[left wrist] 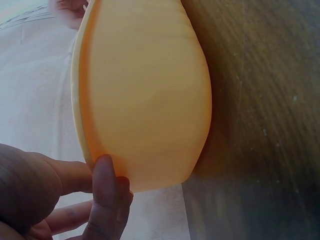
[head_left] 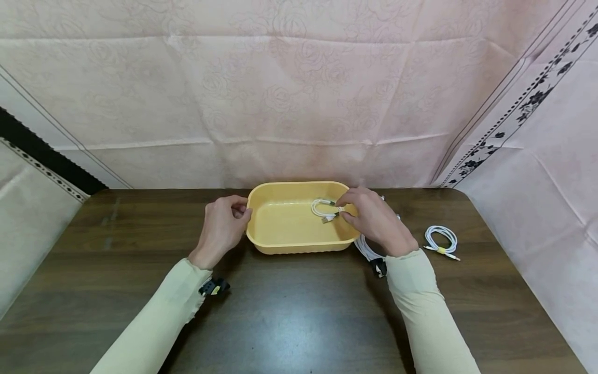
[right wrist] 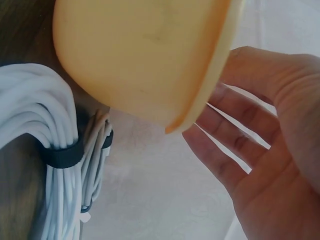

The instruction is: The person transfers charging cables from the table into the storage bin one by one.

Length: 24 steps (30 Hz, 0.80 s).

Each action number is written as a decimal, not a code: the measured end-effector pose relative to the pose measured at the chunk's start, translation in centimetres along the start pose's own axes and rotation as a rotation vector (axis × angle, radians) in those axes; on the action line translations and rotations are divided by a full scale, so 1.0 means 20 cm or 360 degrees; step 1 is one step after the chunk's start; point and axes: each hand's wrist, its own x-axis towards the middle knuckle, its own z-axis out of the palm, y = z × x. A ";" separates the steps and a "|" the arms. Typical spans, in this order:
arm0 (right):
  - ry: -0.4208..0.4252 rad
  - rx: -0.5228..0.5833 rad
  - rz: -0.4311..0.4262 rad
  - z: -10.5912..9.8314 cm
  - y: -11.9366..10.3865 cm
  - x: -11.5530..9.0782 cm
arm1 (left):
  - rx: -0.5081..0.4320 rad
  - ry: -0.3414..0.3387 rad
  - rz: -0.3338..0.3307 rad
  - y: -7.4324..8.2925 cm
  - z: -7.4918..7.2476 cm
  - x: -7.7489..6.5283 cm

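Note:
A yellow plastic basin point(head_left: 280, 245) stands on the wooden table against the papered wall. My left hand point(head_left: 223, 224) pinches its left rim between thumb and fingers; the left wrist view shows the fingertips point(left wrist: 104, 172) on the outer wall. Over the right end of the basin reaches my right hand point(head_left: 376, 218), its thumb and index finger holding the right side of a small coiled white cable point(head_left: 320, 209) with dark ties and a USB plug. In the right wrist view the basin wall point(right wrist: 140, 60) hides that cable and my fingertips.
Right beside the basin, partly under my right arm, lies a thick white cable bundle point(head_left: 366, 250) with a black strap. Behind it is a thinner cable bundle point(right wrist: 95, 160). Farther right rests another coiled white cable point(head_left: 440, 240) with a yellow tie.

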 end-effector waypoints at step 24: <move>-0.0018 0.0012 0.0078 -0.10 -0.01 -0.05 | -0.0002 0.0000 -0.0005 0.00 0.00 0.00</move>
